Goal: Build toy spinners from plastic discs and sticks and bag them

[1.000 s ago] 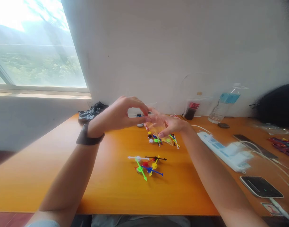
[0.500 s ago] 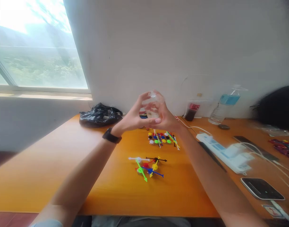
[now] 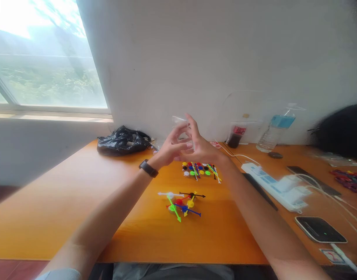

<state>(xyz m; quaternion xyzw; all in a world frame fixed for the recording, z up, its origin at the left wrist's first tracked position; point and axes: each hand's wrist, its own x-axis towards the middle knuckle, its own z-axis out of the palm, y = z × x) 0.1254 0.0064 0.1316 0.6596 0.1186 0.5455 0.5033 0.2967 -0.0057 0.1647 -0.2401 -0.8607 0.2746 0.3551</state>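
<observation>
Past the joined arrows (image 3: 181,203) and loose pieces (image 3: 199,170) on the bench (image 3: 79,206), the clear bag (image 3: 179,121) hangs above them. The left hand (image 3: 170,149) has its grip pinched on the bag, while the right hand (image 3: 201,147) rests loosely open against it. The step in hand looks like bag handling, and the flimsy film calls for a steadier two-handed pinch next.

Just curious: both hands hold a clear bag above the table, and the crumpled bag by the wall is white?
No: the head view shows the crumpled bag is black. Left hand and right hand do hold the clear bag above the table.
</observation>
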